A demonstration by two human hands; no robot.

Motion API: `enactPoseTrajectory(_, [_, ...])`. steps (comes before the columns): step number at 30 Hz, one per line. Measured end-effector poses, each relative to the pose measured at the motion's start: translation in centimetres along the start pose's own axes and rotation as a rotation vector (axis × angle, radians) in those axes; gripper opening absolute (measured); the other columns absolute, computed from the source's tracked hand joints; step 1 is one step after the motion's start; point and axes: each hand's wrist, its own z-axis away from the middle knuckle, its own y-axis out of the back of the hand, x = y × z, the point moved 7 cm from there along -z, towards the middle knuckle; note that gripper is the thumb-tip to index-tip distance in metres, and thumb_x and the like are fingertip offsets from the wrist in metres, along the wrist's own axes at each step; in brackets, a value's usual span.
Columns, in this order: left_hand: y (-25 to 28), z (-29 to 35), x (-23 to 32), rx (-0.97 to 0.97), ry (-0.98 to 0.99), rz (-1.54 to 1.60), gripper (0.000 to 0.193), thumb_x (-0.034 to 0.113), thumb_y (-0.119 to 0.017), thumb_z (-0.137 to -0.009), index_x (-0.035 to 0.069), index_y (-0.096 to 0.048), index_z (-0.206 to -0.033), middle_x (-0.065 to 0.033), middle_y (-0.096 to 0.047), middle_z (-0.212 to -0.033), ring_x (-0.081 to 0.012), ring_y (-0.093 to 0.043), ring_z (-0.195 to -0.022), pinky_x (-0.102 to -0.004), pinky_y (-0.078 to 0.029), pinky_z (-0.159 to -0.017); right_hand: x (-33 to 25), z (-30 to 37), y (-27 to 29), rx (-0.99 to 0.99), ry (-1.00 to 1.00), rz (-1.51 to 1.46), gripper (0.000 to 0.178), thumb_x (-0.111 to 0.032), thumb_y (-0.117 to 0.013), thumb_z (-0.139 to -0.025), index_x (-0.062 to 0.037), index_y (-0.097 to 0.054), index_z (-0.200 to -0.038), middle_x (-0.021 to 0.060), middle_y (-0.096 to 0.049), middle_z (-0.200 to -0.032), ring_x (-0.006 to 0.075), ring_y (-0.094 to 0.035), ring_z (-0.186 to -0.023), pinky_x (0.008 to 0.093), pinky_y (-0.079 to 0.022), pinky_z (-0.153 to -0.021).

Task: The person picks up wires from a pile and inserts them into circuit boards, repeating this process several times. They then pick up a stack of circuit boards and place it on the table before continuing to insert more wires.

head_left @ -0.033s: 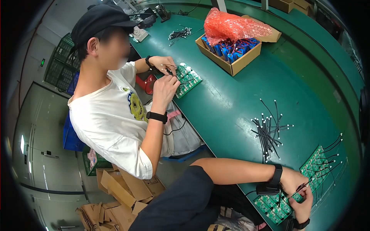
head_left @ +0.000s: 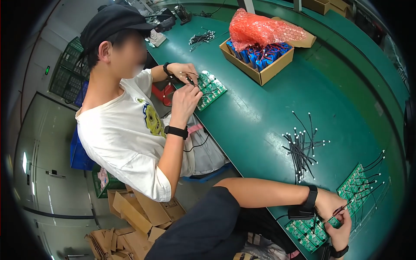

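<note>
Both of my hands meet over a green circuit board panel [head_left: 305, 236] at the lower right of the bench. My left hand [head_left: 330, 203] reaches in from the left, its fingers closed around a thin black cable [head_left: 339, 211]. Just below it, my right hand [head_left: 341, 230] curls its fingers at the same cable, with the thumb low over the board. The cable's end is hidden between the fingers. Beyond my hands, the far stretch of board [head_left: 354, 186] has several black cables with white connectors sticking out to the right.
Loose black cables [head_left: 300, 154] lie piled left of the board. Farther back stands a cardboard box [head_left: 260, 77] of blue battery packs under red bubble wrap [head_left: 260, 30]. A co-worker [head_left: 125, 130] sits at left, hands on another circuit board [head_left: 212, 91]. Cardboard [head_left: 125, 242] lies on the floor.
</note>
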Motion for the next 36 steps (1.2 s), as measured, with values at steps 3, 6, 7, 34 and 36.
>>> enactPoseTrajectory(3, [0.6,1.0,1.3,0.094,0.006,0.038,0.051,0.009,-0.080,-0.068,0.000,-0.055,-0.112,-0.0129,-0.071,-0.094,-0.0351,-0.070,-0.090,-0.0438,-0.052,-0.073,-0.9,-0.2,0.5,-0.048,-0.012,0.099,0.043,-0.002,-0.075,-0.068,-0.0030,-0.058,-0.107,0.0023,-0.060,-0.096,0.0117,-0.056,-0.087,0.0269,-0.046,-0.083])
enactPoseTrajectory(6, [1.1,1.3,2.0,0.109,0.052,-0.018,0.047,0.012,-0.080,-0.070,0.001,-0.055,-0.109,-0.0129,-0.073,-0.101,-0.0355,-0.071,-0.094,-0.0437,-0.053,-0.075,-1.5,-0.4,0.4,-0.116,-0.008,0.222,0.043,-0.001,-0.075,-0.068,-0.0023,-0.057,-0.107,0.0021,-0.060,-0.094,0.0116,-0.056,-0.086,0.0269,-0.046,-0.081])
enactPoseTrajectory(7, [1.0,1.3,1.9,0.113,0.047,-0.019,0.047,0.012,-0.080,-0.070,0.001,-0.055,-0.109,-0.0129,-0.073,-0.101,-0.0355,-0.071,-0.094,-0.0437,-0.053,-0.075,-1.4,-0.5,0.2,-0.112,-0.009,0.164,0.042,0.000,-0.075,-0.068,-0.0023,-0.057,-0.106,0.0020,-0.059,-0.094,0.0114,-0.055,-0.086,0.0267,-0.046,-0.080])
enactPoseTrajectory(34, [0.5,1.0,1.3,0.086,0.067,-0.094,0.049,0.016,-0.086,-0.061,0.002,-0.064,-0.104,-0.0126,-0.076,-0.103,-0.0358,-0.072,-0.096,-0.0430,-0.055,-0.080,-0.3,-0.4,-0.2,-0.196,-0.131,-0.127,0.044,0.008,-0.075,-0.067,-0.0035,-0.059,-0.106,0.0029,-0.067,-0.100,0.0124,-0.064,-0.095,0.0274,-0.050,-0.089])
enactPoseTrajectory(36, [0.5,1.0,1.5,0.096,0.061,-0.086,0.049,0.016,-0.086,-0.062,0.002,-0.064,-0.104,-0.0128,-0.076,-0.103,-0.0359,-0.072,-0.095,-0.0435,-0.055,-0.079,-0.2,-0.7,-0.3,-0.217,-0.105,-0.119,0.043,0.008,-0.075,-0.066,-0.0039,-0.059,-0.105,0.0028,-0.067,-0.100,0.0123,-0.064,-0.095,0.0273,-0.050,-0.089])
